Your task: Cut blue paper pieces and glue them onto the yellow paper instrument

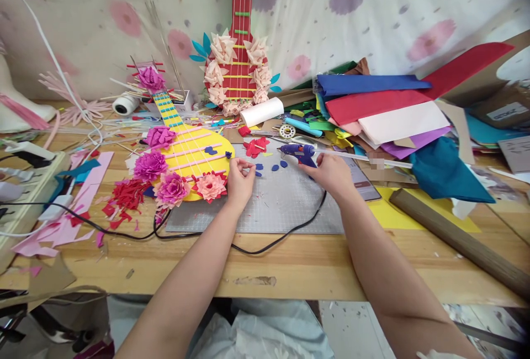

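My right hand (329,174) is wrapped round the grip of a blue glue gun (298,152), nozzle pointing left over the grey cutting mat (273,204). My left hand (240,178) pinches a small piece I cannot make out, right beside the yellow paper guitar (194,152) with pink and magenta paper flowers (170,189) along its edge. Small blue paper petals (273,167) lie on the mat between my hands. Red paper scraps (254,146) sit just behind them.
The glue gun's black cord (265,244) loops across the wooden table (290,268). A red paper guitar (238,66) leans on the back wall. Stacked coloured sheets (385,107) fill the right; a wooden stick (459,243) lies front right. Pink strips (62,226), red scraps and a power strip (28,182) sit left.
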Available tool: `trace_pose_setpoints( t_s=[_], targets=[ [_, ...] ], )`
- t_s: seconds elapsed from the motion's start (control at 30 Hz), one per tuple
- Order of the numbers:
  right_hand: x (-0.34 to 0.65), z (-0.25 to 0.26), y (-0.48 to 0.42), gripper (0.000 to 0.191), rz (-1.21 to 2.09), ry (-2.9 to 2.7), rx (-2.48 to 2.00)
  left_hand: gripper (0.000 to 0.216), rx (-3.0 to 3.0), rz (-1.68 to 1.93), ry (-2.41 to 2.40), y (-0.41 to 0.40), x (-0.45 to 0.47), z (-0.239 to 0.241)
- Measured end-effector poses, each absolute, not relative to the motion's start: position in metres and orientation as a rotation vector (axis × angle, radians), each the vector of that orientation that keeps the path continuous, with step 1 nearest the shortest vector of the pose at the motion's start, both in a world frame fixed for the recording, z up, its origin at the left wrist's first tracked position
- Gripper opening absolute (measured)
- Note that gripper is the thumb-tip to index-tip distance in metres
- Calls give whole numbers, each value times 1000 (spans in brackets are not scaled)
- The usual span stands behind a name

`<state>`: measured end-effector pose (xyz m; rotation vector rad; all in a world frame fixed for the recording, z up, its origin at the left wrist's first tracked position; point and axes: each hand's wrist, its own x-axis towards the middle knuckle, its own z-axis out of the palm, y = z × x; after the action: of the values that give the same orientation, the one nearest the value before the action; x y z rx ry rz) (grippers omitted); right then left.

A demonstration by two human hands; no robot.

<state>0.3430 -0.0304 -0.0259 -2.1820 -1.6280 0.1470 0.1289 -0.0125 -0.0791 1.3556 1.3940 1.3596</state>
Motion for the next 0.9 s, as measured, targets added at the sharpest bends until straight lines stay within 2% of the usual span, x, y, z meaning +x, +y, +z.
trace_pose_setpoints(
  t_s=[0.1,0.2,0.3,0.7,0.83,0.9],
  targets=[
    [329,-17,-38,37,532,-1787,-2084,24,1295,1434,1304,-14,131,-79],
    [302,-33,-34,33,855,-1640,-1612,24,1329,1441,1271,-18,133,-77],
    [278,-57,-25,43,1045,-1438,-1320,23,1383,1423,1269,-20,134,-77],
    [271,-71,-21,28,1082,-1409,-1287,8,1511,1161,1326,-23,131,-68],
    [285,-52,-24,27,1063,-1469,-1357,11,1367,1170,1336,-22,130,-69],
    [307,-35,-28,29,1153,-1585,-1446,11,1248,1155,1338,-21,130,-67]
  ],
)
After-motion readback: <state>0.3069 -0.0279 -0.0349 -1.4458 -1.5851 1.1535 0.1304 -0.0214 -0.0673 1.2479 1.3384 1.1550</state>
